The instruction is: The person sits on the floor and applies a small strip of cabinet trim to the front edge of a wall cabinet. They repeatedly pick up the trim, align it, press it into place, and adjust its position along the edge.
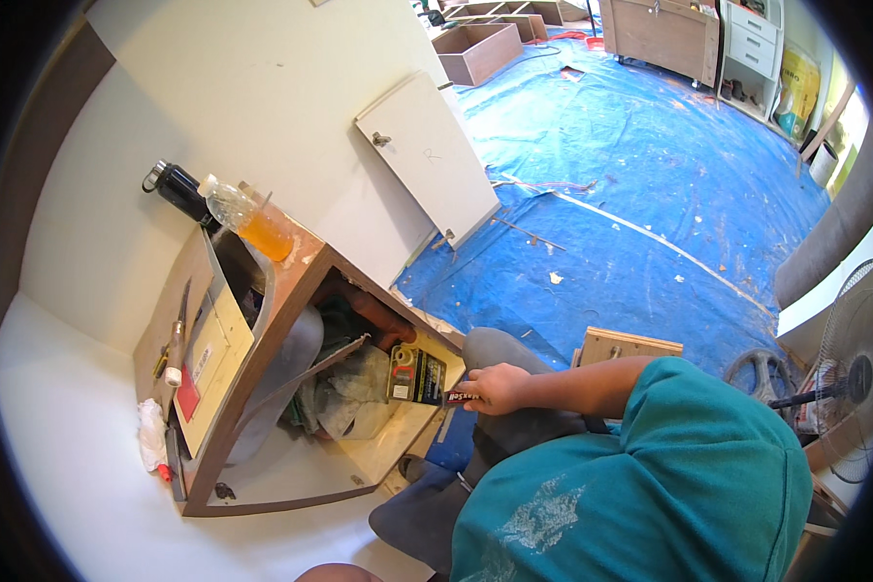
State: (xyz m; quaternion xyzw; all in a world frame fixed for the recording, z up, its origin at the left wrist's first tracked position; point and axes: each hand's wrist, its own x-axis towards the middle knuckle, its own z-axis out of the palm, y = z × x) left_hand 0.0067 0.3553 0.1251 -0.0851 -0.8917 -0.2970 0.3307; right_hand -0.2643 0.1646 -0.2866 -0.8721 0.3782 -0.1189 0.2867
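My right hand (498, 390) reaches across my bent leg to the open cabinet's edge. Its fingers are closed around a small black-and-red printed pack (459, 397), whose exact kind I cannot make out. Just beyond the pack, a yellow-and-black box (416, 375) stands inside the cabinet (310, 281). Beside that box lie a crumpled clear plastic bag (354, 398) and dark cloth-like items. My left hand is out of sight; only a bit of bare skin shows at the lower edge.
On the cabinet top stand a bottle of orange liquid (252, 221) and a black flask (177, 188), with hand tools nearby. A white door panel (427, 160) leans behind. Blue sheeting (630, 223) covers the floor; a fan (854, 378) stands at right.
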